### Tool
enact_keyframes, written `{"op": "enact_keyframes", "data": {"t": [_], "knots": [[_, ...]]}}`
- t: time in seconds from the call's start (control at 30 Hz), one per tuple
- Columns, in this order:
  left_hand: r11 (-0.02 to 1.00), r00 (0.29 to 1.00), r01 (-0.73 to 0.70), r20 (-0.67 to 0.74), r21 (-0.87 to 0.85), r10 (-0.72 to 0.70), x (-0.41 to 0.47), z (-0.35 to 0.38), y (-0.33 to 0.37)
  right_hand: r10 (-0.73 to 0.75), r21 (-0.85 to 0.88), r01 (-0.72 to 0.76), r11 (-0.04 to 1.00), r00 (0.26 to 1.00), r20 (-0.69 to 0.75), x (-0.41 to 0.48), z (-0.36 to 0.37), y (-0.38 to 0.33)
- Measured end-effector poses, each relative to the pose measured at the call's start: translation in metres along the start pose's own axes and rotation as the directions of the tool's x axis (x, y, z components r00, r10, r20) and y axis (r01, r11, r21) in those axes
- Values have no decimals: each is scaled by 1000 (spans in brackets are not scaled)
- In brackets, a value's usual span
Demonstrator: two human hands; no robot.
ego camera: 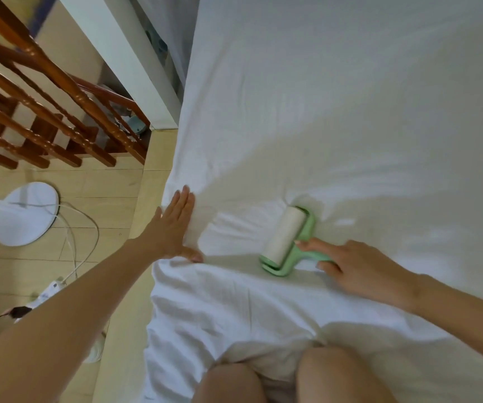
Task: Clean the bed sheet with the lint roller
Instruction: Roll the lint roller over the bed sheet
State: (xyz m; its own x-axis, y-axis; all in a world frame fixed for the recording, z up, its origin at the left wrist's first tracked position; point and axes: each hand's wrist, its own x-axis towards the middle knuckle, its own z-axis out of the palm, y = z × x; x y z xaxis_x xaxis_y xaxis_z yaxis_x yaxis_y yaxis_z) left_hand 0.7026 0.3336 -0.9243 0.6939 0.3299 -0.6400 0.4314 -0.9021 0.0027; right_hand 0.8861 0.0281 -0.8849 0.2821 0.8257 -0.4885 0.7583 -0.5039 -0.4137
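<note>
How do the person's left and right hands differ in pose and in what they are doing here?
The left hand lies flat with straight fingers; the right hand is curled round a handle. The left hand holds nothing and presses the bed sheet; the right hand grips the green lint roller. The left hand sits at the bed's edge, the right hand further in. Both are down on the bed sheet.
</note>
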Motion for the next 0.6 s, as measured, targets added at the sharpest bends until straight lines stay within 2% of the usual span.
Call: {"op": "enact_keyframes", "data": {"t": [0.07, 0.17, 0.3, 0.37, 0.5, 0.6], "knots": [[999, 1000, 30, 7, 29, -30, -7, 7, 0, -10, -14, 10, 1000, 1000, 20, -3, -6, 0], [995, 995, 92, 43, 36, -94, -18, 16, 4, -41, -12, 41, 999, 998, -36, 34, -10, -28], [981, 972, 190, 132, 48, -195, -32, 25, 18, -55, 95, 66, 993, 992, -110, 120, -2, -89], [973, 966, 227, 118, 42, -231, -36, 30, 24, -70, 128, 88, 988, 988, -139, 139, 1, -108], [963, 962, 266, 71, -42, -263, -38, 33, 26, -35, 138, 59, 989, 984, -172, 91, 15, -82], [965, 965, 251, 98, -74, -243, -39, 31, 26, -8, 58, 16, 998, 990, -140, 21, 26, -44]]}}
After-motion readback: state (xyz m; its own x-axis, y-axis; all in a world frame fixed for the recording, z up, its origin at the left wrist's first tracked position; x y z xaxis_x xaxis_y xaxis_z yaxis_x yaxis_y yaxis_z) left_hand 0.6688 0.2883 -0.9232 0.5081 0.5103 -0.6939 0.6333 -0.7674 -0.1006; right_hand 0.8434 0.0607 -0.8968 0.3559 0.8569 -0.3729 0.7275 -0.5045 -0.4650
